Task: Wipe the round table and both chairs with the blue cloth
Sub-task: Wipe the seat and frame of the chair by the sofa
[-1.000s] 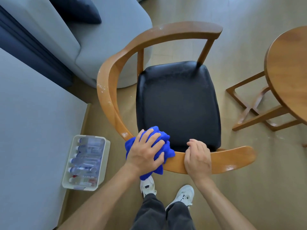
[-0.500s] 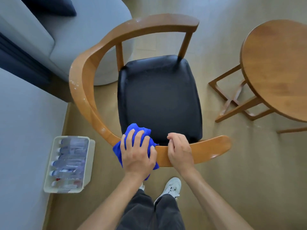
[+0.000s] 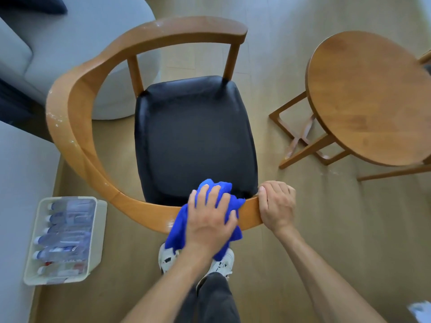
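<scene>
In the head view, the left hand [image 3: 210,221] lies spread with fingers nearly straight on the blue cloth [image 3: 184,223], pressing it onto the near end of the chair [image 3: 70,117]'s curved wooden armrest; the cloth drapes over the rail and hangs down its outer side. The right hand [image 3: 277,205] curls over the armrest's tip just beside the cloth, gripping it to steady the chair. The round table [image 3: 368,94] stands well apart to the right, and a bin of bottles [image 3: 63,241] sits on the floor to the left. The risk here is probably that the cloth bunches and skips under the flat palm, leaving the whitish specks further round the rail untouched.
</scene>
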`<state>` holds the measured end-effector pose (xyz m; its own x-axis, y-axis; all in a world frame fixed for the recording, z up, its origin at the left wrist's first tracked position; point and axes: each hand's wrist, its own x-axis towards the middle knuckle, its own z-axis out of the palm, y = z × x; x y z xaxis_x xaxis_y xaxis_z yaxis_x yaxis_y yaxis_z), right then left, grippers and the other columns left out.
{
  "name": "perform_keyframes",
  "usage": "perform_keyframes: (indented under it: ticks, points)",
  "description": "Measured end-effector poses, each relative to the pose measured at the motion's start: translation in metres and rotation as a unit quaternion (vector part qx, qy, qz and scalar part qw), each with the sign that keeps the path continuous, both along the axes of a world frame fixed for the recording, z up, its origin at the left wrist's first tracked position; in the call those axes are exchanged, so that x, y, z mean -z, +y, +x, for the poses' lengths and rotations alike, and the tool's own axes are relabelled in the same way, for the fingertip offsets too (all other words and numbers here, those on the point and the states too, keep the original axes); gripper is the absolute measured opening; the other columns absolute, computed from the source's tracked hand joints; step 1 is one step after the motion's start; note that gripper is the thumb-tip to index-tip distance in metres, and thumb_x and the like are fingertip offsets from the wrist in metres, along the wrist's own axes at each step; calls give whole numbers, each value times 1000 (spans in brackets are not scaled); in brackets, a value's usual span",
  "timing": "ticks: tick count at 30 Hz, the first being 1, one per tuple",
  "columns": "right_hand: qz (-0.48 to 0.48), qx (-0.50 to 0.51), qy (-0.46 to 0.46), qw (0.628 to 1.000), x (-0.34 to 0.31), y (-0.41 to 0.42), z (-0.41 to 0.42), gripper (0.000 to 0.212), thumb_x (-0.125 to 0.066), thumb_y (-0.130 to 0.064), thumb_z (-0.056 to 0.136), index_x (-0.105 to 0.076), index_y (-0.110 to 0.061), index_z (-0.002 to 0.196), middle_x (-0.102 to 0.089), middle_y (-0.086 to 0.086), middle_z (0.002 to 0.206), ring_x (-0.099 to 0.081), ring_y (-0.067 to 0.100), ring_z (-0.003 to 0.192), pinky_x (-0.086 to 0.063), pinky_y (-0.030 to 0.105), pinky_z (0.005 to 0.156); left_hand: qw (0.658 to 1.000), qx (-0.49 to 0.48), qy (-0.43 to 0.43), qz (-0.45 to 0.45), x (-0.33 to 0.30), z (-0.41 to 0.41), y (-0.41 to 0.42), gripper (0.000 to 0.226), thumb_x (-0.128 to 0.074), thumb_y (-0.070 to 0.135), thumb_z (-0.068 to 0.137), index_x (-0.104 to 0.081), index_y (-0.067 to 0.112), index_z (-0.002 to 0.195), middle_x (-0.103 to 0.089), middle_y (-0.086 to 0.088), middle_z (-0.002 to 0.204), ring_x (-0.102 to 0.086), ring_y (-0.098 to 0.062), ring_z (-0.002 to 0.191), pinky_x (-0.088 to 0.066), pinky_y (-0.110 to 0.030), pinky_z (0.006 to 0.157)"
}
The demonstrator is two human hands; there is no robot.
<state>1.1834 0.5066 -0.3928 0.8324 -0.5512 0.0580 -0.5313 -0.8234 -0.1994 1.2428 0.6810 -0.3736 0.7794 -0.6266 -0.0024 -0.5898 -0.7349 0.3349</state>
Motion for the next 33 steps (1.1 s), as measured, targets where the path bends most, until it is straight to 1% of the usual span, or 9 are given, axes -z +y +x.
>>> perform_keyframes:
  ticks: [2, 6, 10, 14, 17, 21, 26, 29, 33]
  points:
    - [5, -9, -3, 1000, 2, 0, -1, 37, -34, -24, 92, -65, -15, 74, -67, -2, 82, -59, 21, 80, -37, 35, 79, 1000, 7, -27, -11, 5, 26, 41, 33, -51, 31, 81, -68, 8, 98, -64, -13, 112, -55, -38, 110, -41, -53, 96]
    - [2, 0, -16, 1000, 6, -2, -2, 34, -37, -23, 92, -63, -17, 71, -64, -4, 78, -57, 20, 77, -35, 34, 78, 994, -90, -58, 26, 4, 74, 112, 36, -44, 30, 85, -67, 4, 93, -65, -14, 107, -51, -38, 107, -40, -52, 94]
    - [5, 15, -23, 1000, 7, 0, 0, 32, -39, -23, 91, -61, -17, 68, -62, -4, 73, -55, 20, 75, -35, 34, 78, 987, -144, -56, 31, 3, 45, 71, 33, -43, 27, 83, -67, 5, 85, -66, -13, 106, -54, -40, 110, -38, -56, 97]
    - [-6, 4, -15, 1000, 5, 0, 1, 33, -39, -23, 91, -60, -17, 66, -60, -3, 70, -55, 22, 72, -36, 35, 76, 995, -96, -16, 19, -2, -11, -16, 31, -51, 32, 80, -69, 10, 93, -65, -10, 114, -56, -38, 114, -35, -56, 105]
    - [-20, -8, -13, 1000, 5, 0, 1, 36, -37, -22, 91, -60, -15, 65, -60, -2, 68, -56, 24, 70, -36, 36, 76, 999, -49, -14, 17, -1, -20, -45, 31, -52, 34, 82, -69, 13, 97, -64, -8, 118, -56, -34, 115, -37, -53, 105]
    - [-36, -16, -17, 999, 6, 2, 1, 37, -35, -21, 90, -60, -13, 65, -60, 2, 68, -57, 27, 71, -37, 39, 77, 999, 48, -12, -4, 2, 11, 1, 27, -56, 31, 79, -67, 13, 94, -64, -6, 110, -57, -32, 108, -42, -52, 99]
    - [-71, -16, 10, 997, 6, 10, 5, 42, -32, -22, 92, -60, -9, 64, -64, 11, 71, -60, 35, 76, -37, 50, 90, 997, 67, -37, 24, -1, 70, 98, 23, -56, 29, 77, -67, 13, 87, -65, -4, 105, -57, -29, 107, -41, -49, 99]
    - [-90, -65, 30, 993, 1, 35, 20, 42, -32, -23, 93, -57, -10, 62, -60, 11, 65, -60, 35, 70, -36, 54, 93, 990, 106, -77, 50, -2, 115, 151, 25, -57, 30, 76, -69, 13, 90, -65, -5, 109, -57, -30, 110, -38, -50, 104]
    - [-73, -177, 57, 980, -4, 105, 57, 46, -31, -26, 94, -59, -14, 60, -57, 4, 59, -57, 29, 62, -45, 51, 86, 969, 198, -110, 100, -1, 167, 176, 28, -51, 37, 85, -67, 16, 94, -64, -5, 111, -54, -28, 113, -28, -47, 112]
